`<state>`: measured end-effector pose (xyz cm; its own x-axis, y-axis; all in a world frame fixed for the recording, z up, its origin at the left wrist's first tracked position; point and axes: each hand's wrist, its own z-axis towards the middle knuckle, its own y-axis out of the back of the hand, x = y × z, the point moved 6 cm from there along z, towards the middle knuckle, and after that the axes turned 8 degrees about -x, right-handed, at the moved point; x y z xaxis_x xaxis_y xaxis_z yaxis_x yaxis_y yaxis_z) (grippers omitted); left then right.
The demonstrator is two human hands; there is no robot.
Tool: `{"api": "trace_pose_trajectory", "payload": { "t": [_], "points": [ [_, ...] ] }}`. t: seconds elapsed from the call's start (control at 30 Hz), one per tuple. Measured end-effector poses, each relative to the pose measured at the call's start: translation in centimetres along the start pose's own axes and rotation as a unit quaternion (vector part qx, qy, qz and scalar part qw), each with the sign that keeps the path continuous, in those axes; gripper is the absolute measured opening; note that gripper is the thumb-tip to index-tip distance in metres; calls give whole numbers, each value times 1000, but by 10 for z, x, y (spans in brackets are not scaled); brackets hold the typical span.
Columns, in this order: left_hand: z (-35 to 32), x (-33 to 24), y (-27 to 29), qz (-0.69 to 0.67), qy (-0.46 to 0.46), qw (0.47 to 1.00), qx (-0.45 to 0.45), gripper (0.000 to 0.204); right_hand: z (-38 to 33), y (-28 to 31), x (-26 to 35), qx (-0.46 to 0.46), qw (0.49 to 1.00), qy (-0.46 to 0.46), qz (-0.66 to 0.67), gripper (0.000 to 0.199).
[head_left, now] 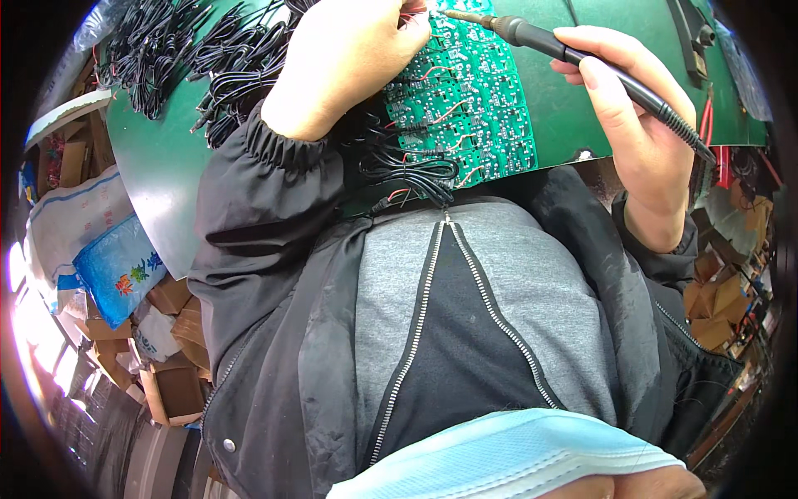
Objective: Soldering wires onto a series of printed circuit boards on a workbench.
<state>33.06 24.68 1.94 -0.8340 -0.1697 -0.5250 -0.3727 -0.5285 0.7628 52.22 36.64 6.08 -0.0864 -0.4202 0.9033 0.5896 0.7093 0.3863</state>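
My right hand [644,125] grips a soldering iron [540,40] like a pen, its black cord trailing off behind the hand. The iron's tip points left, at the far part of a green circuit board panel [499,108] packed with small components. There my left hand [345,62] pinches a thin red wire [411,12], close to the tip; its fingertips are partly cut off by the top edge. Several short red wires run across the panel's left side. Coiled black cables [411,166] lie along that side, partly under my left arm.
Bundles of black cables [158,54] are heaped on the green table [150,166] at the far left. A dark stand-like object [694,37] is at the far right. Beside the table, to the left, are a blue bag [120,270] and cardboard boxes [174,391]; more boxes [715,299] lie at the right.
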Motion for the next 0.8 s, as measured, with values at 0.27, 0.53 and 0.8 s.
{"api": "trace_pose_trajectory", "payload": {
  "t": [0.27, 0.53, 0.8],
  "points": [
    [-2, -1, -1, -3, -9, 1000, -6, 11, 1, -1, -2, 12, 1000, -14, 0, 25],
    [0, -3, -2, -6, -10, 1000, -6, 11, 1, 3, 4, 0, 1000, -11, -15, 25],
    [1, 4, -3, 1, 7, 1000, 20, 11, -1, 9, 5, -34, 999, 26, -14, 25]
  ]
}}
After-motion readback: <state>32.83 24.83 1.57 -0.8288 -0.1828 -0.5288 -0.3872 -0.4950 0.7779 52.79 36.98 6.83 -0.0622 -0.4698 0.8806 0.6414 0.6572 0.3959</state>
